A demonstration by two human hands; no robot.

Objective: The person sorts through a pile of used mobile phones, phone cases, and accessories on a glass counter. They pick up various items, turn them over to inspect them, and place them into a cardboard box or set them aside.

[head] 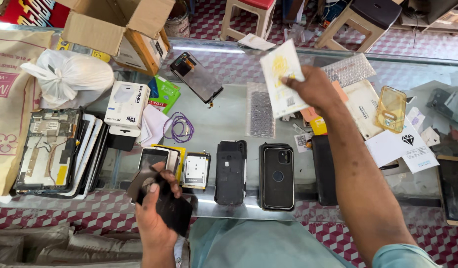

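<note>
Head view: right hand (pixel 313 89) pinches a white-and-yellow packet (pixel 283 79) by its lower edge, raised over the glass worktop (pixel 224 124). Left hand (pixel 157 213) closes its grip on a dark phone panel (pixel 167 201). Panel looks thin, stiff, fragile; edge hold suits it.

A phone repair shop, seen from above a glass counter (pixel 229 106). Opened phones (pixel 230 171) and a cased phone (pixel 277 177) lie at 6 o'clock, a loose screen (pixel 196 77) at 12, stripped tablets (pixel 50 151) at 9, a yellow case (pixel 390 109) at 2, stools (pixel 248 15) on tiled floor beyond.
</note>
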